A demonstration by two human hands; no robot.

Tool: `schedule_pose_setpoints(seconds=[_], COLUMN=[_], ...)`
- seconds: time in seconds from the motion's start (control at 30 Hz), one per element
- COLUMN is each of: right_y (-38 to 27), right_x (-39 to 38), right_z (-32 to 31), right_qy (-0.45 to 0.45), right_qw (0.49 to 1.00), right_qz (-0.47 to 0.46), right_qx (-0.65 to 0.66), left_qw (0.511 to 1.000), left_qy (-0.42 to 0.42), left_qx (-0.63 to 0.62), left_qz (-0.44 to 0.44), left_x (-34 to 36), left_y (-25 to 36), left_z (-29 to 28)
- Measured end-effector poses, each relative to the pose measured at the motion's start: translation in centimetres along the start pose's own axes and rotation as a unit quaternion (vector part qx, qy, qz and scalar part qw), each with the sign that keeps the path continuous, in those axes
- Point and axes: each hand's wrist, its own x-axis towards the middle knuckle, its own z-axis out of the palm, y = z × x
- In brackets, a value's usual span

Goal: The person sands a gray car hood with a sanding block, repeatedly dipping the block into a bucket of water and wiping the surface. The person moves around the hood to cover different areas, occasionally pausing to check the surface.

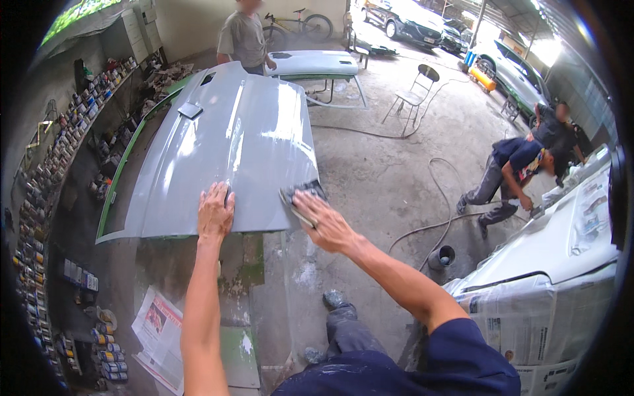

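Note:
A large grey primed car body panel, likely a hood, stretches away in front of me with glossy highlights and a raised crease. My left hand lies palm down on its near part, fingers stretched forward and nothing seen in it. At the near right corner, my right hand presses a dark sheet that looks like sandpaper against the panel, its thumb side wrapped over it. The underside of the sheet is hidden. On the panel's far left lies a small flat grey pad, away from both hands.
Behind the panel stands a person beside another grey panel. Several paint cans line shelves at left. At right are a bent-over worker, a white vehicle part, a dark bucket, a hose and a chair.

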Motion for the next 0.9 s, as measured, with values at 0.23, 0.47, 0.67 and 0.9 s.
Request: schedule_pose_setpoints(seconds=[0.23, 0.47, 0.67, 0.9], right_y=[10.0, 22.4, 30.7, 32.5], right_x=[7.5, 27.2, 44.3, 51.7], right_z=[-0.7, -2.6, -1.3, 1.4], right_qy=[-0.014, -0.028, 0.027, -0.021], right_qw=[0.999, 0.997, 0.991, 0.991], right_qz=[-0.046, 0.07, 0.133, 0.101], right_qx=[0.021, -0.004, 0.017, -0.089], left_qw=[1.0, 0.999, 0.999, 0.998], left_qy=[-0.013, -0.025, -0.044, -0.048], left_qx=[-0.009, 0.003, 0.004, -0.006], left_qz=[-0.013, -0.028, -0.027, -0.037], left_x=[-0.1, 1.2, 2.3, 2.1], left_y=[0.5, 1.5, 1.2, 0.9], left_z=[0.2, -0.5, -1.2, -0.9])
